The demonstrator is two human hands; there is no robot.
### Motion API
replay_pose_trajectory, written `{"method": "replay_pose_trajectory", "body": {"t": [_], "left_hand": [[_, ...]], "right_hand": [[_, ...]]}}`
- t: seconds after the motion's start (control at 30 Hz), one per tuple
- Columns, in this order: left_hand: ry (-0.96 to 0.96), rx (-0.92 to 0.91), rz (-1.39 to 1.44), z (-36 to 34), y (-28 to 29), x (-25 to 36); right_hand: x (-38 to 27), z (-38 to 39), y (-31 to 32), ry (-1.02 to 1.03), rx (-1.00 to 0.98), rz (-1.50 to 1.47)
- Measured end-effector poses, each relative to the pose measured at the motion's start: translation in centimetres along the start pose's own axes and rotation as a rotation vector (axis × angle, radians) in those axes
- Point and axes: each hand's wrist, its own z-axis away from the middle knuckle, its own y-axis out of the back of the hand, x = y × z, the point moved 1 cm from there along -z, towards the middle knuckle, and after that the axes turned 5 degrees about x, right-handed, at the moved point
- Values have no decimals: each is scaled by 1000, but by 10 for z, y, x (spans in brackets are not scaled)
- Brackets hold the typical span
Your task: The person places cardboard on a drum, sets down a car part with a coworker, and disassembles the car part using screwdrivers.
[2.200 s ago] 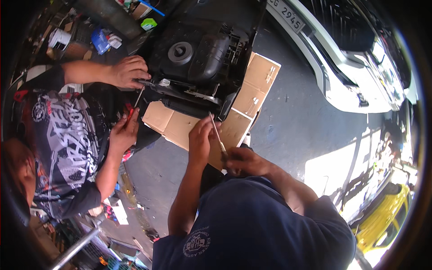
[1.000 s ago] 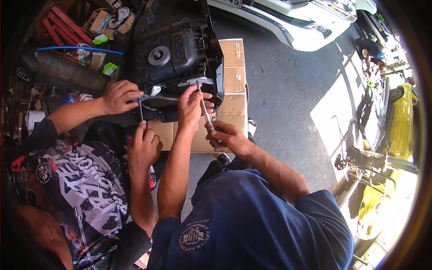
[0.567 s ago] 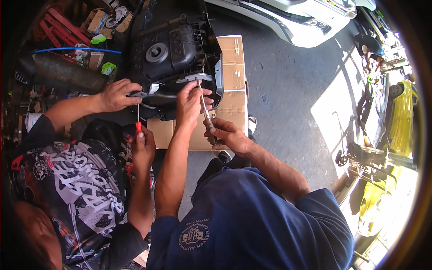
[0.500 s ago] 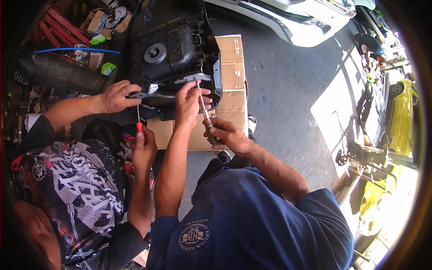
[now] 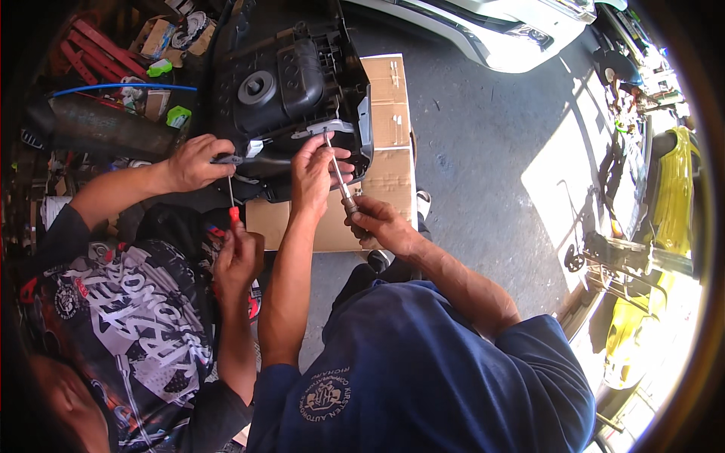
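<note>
My right hand (image 5: 384, 225) is closed around the dark handle of a screwdriver (image 5: 339, 173), whose metal shaft slants up and left. My left hand (image 5: 311, 170) pinches the shaft near its tip with thumb and forefinger, the other fingers loosely curled. The tip meets a light grey handle-like piece (image 5: 334, 127) on the lower edge of a large black moulded plastic panel (image 5: 283, 90). To my left, a co-worker's hand (image 5: 200, 161) grips a small dark part at the same panel. Their other hand (image 5: 236, 253) holds a red-handled screwdriver (image 5: 233, 214) upright against it.
Flattened cardboard (image 5: 389, 170) lies under the panel. Red metal stands (image 5: 94, 53), a blue hose (image 5: 124, 86) and mixed parts crowd the left. A white car bumper (image 5: 483, 34) is at the far side. Yellow body panels (image 5: 674, 200) stand at the right.
The co-worker's lower hand has shifted slightly down with the red screwdriver. My hands keep nearly the same hold, and the whole view has moved a little.
</note>
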Motion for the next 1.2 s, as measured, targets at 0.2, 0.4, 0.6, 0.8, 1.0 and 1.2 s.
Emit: {"method": "replay_pose_trajectory", "body": {"t": [0.2,0.4,0.6,0.8,1.0,1.2], "left_hand": [[5,-4,-10,-5,3,4],[4,-39,-34,-10,3,4],[19,-21,-37,-10,3,7],[56,8,-32,-6,-3,15],[99,44,29,-8,-6,21],[131,66,110,-9,-10,28]], "right_hand": [[2,-8,-3,18,0,-24],[11,-15,-3,37,-31,-75],[2,-12,-5,19,-23,-86],[-5,0,-13,-89,-235,-511],[-25,17,-30,-192,-315,-981],[-32,2,-43,89,91,-423]]}}
